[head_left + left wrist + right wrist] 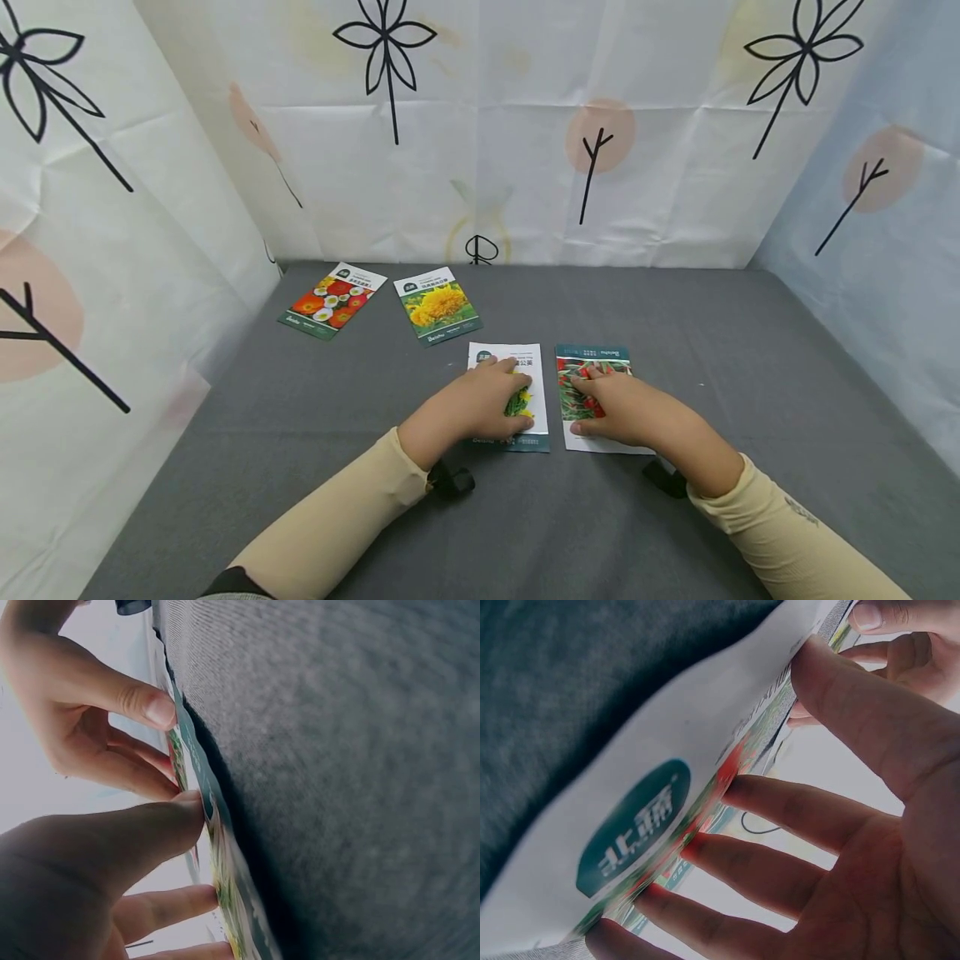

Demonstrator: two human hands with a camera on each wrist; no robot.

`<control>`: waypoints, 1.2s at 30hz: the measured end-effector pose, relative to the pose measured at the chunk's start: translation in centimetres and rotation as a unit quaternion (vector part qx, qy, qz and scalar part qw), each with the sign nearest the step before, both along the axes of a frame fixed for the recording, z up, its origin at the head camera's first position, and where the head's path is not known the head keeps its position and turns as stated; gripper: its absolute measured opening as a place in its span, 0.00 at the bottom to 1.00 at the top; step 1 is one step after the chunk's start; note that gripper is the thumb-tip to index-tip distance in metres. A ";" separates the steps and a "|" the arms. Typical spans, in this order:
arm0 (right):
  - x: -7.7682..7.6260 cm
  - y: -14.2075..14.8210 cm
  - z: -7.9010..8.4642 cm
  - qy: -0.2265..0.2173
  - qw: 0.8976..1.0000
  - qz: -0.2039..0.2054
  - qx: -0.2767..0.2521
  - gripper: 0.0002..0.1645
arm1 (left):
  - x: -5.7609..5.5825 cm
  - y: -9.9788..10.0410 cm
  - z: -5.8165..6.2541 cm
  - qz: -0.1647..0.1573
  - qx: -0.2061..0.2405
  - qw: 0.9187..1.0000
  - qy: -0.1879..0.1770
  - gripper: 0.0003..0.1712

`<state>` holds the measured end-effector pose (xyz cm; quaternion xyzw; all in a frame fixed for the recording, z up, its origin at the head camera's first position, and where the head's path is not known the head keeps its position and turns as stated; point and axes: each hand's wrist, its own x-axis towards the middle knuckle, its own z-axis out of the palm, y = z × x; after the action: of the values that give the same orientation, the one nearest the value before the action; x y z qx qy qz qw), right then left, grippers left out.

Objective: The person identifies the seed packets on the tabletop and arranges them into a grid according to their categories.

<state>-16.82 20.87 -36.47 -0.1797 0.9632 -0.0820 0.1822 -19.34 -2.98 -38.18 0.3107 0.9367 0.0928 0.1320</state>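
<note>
In the head view my left hand (489,402) rests on a seed packet (537,417) with yellow flowers and a white top. Its thumb and fingers are spread over the front of the packet. Beside it, my right hand (628,408) touches a second seed packet (567,392), which shows red peppers or fruit and lies upside down, green band away from me. The right wrist view shows that packet's white end (705,712) with a green logo, slightly bowed, under spread fingertips. A narrow gap separates the two packets.
Farther back on the grey cloth (337,417) lie two more seed packets, one with red and white flowers (336,300) and one with a yellow bloom (438,305). White patterned curtains (510,183) enclose the back and both sides.
</note>
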 end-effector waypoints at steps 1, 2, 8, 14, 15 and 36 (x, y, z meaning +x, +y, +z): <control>0.0 0.0 0.0 0.001 1.000 -0.001 0.001 0.50 | 0.0 0.0 0.0 -0.001 -0.001 1.000 0.001 0.37; 0.0 0.0 0.0 0.001 1.000 -0.001 0.002 0.50 | 0.0 0.0 0.1 -0.002 -0.001 1.000 0.001 0.37; 0.0 0.0 0.0 -0.002 1.000 -0.003 -0.002 0.51 | 0.0 0.0 0.1 -0.007 -0.011 1.000 0.004 0.38; 0.1 0.1 0.1 -0.001 1.000 -0.003 -0.006 0.50 | 0.0 0.0 0.1 -0.010 -0.017 1.000 0.005 0.38; 0.1 0.1 0.1 0.000 1.000 -0.002 -0.007 0.50 | 0.0 0.0 0.1 -0.009 -0.017 1.000 0.005 0.38; 0.2 0.1 0.2 -0.002 1.000 0.004 -0.012 0.49 | 0.0 0.0 0.1 -0.001 -0.027 1.000 0.008 0.39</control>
<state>-16.63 20.93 -36.28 -0.1860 0.9609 -0.0930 0.1827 -19.32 -2.95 -38.12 0.3091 0.9395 0.0648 0.1327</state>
